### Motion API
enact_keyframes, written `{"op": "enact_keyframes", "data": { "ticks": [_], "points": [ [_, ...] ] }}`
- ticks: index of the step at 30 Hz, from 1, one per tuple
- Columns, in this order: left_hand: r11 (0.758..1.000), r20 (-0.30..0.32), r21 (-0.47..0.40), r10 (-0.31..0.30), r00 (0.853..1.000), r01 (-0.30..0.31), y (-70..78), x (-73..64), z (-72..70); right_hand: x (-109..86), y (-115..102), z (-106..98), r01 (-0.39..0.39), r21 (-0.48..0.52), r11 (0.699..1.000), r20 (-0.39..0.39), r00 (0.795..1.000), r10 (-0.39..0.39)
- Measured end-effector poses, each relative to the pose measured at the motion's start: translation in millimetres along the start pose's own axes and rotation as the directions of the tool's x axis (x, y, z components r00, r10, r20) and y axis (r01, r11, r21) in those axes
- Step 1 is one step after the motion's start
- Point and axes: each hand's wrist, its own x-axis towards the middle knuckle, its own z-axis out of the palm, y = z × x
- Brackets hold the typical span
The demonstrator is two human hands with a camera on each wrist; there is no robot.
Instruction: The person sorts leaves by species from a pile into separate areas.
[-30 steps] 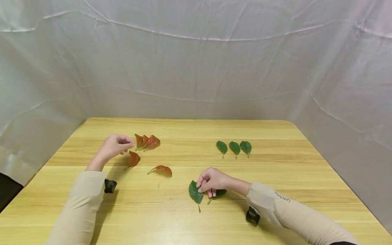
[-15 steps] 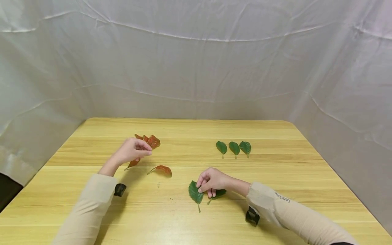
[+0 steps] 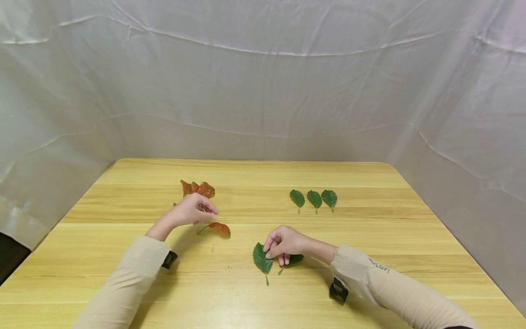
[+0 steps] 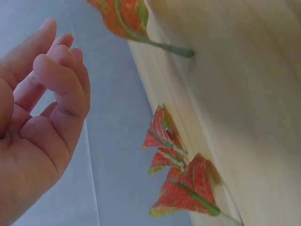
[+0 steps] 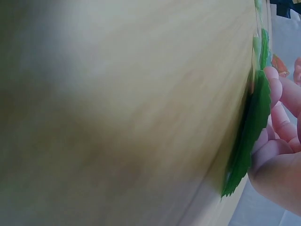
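Observation:
My left hand (image 3: 195, 211) hovers just behind a curled red leaf (image 3: 220, 228), its fingers loosely bent and nothing between them. In the left wrist view that leaf (image 4: 124, 19) is beyond the fingertips, stem toward the table. Three overlapping red leaves (image 3: 207, 189) lie behind this hand; another red leaf is almost wholly hidden beneath it. My right hand (image 3: 286, 241) rests low at two green leaves, thumb and forefinger at the edge of the left one (image 3: 261, 259). The other green leaf (image 3: 293, 260) lies partly under the hand, and the right wrist view shows its toothed edge (image 5: 249, 136) close up.
Three green leaves (image 3: 314, 198) lie in a row farther back on the right, stems toward me. All sit on a pale wood table (image 3: 230, 297). A grey-white cloth (image 3: 263, 91) hangs around its back and sides. Each sleeve carries a small black wrist camera (image 3: 339, 290).
My left hand has moved right and toward me, from beside the red leaf cluster to the curled red leaf. The right hand and the green leaves have stayed put.

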Motion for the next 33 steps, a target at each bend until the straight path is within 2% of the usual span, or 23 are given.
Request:
{"op": "enact_keyframes", "data": {
  "ticks": [12, 21, 27, 33],
  "points": [
    [1.000, 0.159, 0.019, -0.016, 0.987, 0.013, -1.0, 3.7, 11.7, -0.3, 0.0, -0.1, 0.000, -0.002, 1.000, 0.006, 1.000, 0.000],
    [0.999, 0.194, 0.028, -0.033, 0.981, 0.028, -1.7, 6.6, 14.9, -1.5, -2.7, -0.9, 0.001, 0.005, 1.000, 0.015, 1.000, -0.001],
    [0.998, 0.220, 0.023, -0.070, 0.973, 0.067, -3.5, 7.5, 16.7, -0.8, -1.5, -4.0, 0.002, -0.002, 1.000, -0.006, 1.000, -0.002],
    [0.995, 0.243, 0.008, -0.099, 0.965, 0.100, -4.8, 9.0, 19.5, -2.6, -1.9, -11.2, 0.027, 0.033, 0.999, -0.016, 1.000, -0.027]
  ]
}}
